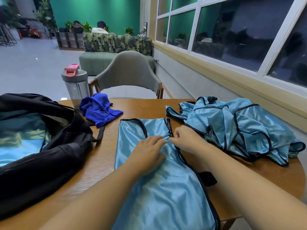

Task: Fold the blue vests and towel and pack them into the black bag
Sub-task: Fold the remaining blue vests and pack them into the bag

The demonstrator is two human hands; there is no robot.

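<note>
A light blue vest with black trim lies spread flat on the wooden table in front of me. My left hand presses flat on its upper middle. My right hand pinches a bunched bit of the vest's fabric near its right shoulder strap. A heap of several more light blue vests lies crumpled at the right. A crumpled dark blue towel sits at the table's far side. The open black bag lies at the left, with light blue fabric showing inside.
A clear shaker bottle with a grey lid and pink cap stands behind the towel. A grey chair stands at the table's far side. A wall with windows runs along the right. A black strap lies beside the spread vest.
</note>
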